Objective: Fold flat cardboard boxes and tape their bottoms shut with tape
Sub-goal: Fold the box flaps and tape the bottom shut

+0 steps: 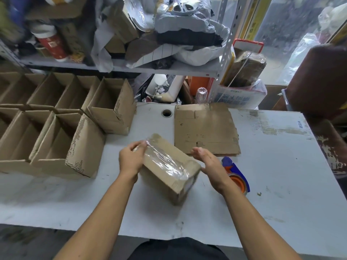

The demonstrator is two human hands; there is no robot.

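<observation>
Head view: taped box (169,166) at table (281,166) centre; left hand (131,158) fingers curled on its 10 o'clock end; right hand (208,164) fingers straight, together, at its 3 o'clock side; tape dispenser (237,171) just beyond.

A grey-white worktop (272,166), scuffed and marked with old tape residue, has a round cable hole (166,113) near its far edge. Behind it a metal shelf (150,69) carries a red and white cup (53,46), crumpled grey plastic bags (180,21) and dark folded cloth (187,38). Under the shelf sit a white container (165,89) and an orange item (200,85), with a white printed carton (238,96) to the right.
</observation>
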